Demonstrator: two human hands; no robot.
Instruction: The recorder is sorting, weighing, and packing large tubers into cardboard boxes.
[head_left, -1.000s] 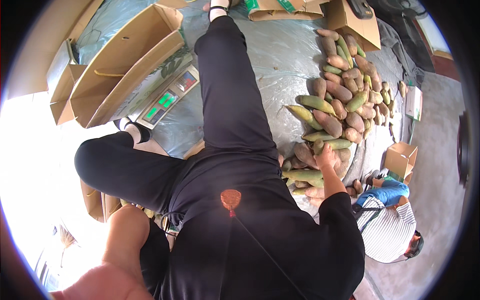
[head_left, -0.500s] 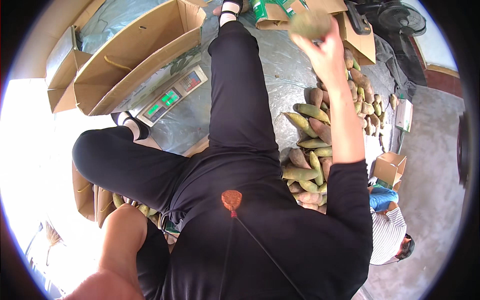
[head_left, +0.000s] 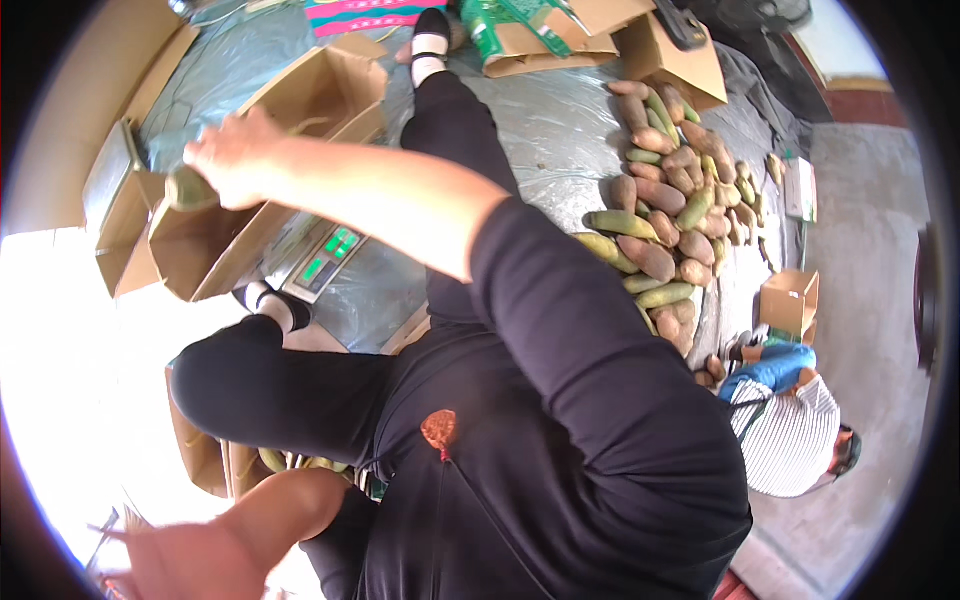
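My right hand (head_left: pixel 235 155) is shut on a green oblong fruit (head_left: pixel 190 190), with the arm stretched across my body to the left. The fruit hangs over the open cardboard box (head_left: pixel 200 260) at my left. A heap of green and brown fruits (head_left: pixel 670 220) lies on the grey plastic sheet to my right. My left hand (head_left: pixel 190 560) is low at the bottom left in strong glare, holding nothing that I can make out; its fingers are unclear. My legs in black trousers reach forward and to the left.
A weighing scale with a green display (head_left: pixel 320 260) sits between the box and my leg. More open cardboard boxes (head_left: pixel 330 90) stand at the left and top. Another person in a striped cap (head_left: pixel 790 450) with a blue glove sits at the right, next to a small box (head_left: pixel 790 300).
My right hand left the heap at the right with a fruit, rose forward, then swung across to the left over the cardboard box. The left hand stayed low.
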